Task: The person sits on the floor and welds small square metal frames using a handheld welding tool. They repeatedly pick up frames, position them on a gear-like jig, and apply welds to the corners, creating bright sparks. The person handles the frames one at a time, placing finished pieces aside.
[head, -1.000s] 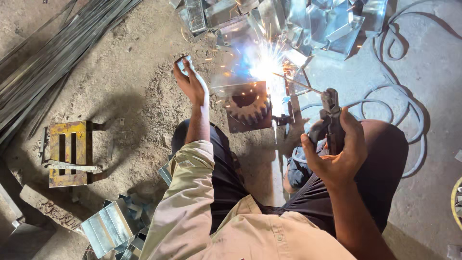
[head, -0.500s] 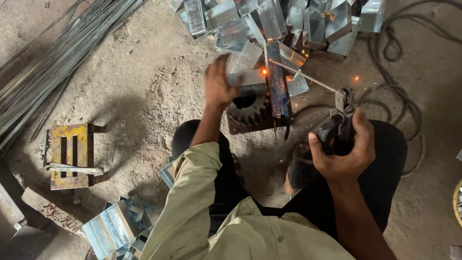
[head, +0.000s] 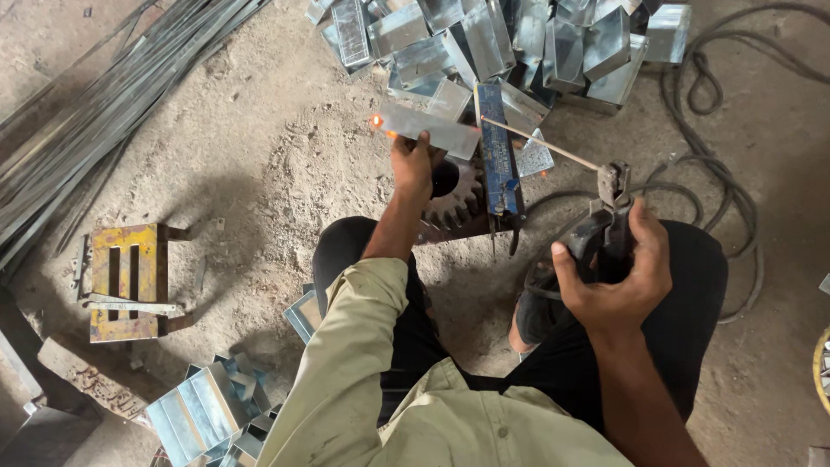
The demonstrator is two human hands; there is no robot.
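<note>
Lifted leftward since before, left hand (head: pixel 413 164) grips a glowing plate (head: pixel 428 130); right hand (head: pixel 616 277) clenches the holder (head: pixel 605 229). Hot edge could burn fingers.

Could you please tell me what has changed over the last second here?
The welding arc has gone out. The left hand took hold of the metal piece, its end glowing, and lifted it. The right hand drew the electrode holder back. The gear stayed put.

Floor (head: pixel 259 173) is bare, dusty concrete under even light. Long metal strips (head: pixel 95 112) lie at ten o'clock; a pile of galvanised boxes (head: pixel 553 43) at twelve. Black cables (head: pixel 718 130) loop at two o'clock.
</note>
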